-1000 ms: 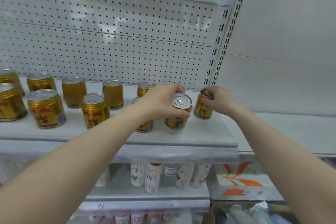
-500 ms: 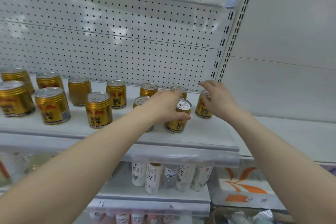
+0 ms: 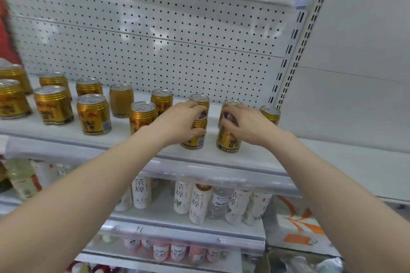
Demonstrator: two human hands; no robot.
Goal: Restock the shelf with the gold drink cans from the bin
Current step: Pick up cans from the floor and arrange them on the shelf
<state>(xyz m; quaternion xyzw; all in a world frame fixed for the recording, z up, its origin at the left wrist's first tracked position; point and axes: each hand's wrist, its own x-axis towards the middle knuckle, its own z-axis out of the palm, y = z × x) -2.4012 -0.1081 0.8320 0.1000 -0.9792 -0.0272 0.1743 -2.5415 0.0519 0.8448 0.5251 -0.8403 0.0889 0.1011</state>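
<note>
Several gold drink cans [image 3: 94, 115] stand in two rows on the white shelf [image 3: 255, 155], in front of a pegboard back. My left hand [image 3: 177, 122] is closed from above on a front-row can [image 3: 197, 139] that stands upright on the shelf. To its right, my right hand [image 3: 250, 124] grips the top of another front-row can [image 3: 228, 141], which is also upright on the shelf. The two held cans stand side by side with a small gap. One more gold can [image 3: 270, 114] stands at the shelf's back right corner.
Below is a shelf of tall white bottles [image 3: 140, 193], and a lower one holds small pink-labelled cups [image 3: 160, 250]. A slotted upright post [image 3: 286, 66] bounds the shelf on the right, with a bare white shelf [image 3: 355, 162] beyond. A box with plastic wrapping [image 3: 297, 261] shows at bottom right.
My right hand has left the back-right can and come forward onto a front-row can beside my left hand. The left hand keeps its grip on its can. The view has shifted.
</note>
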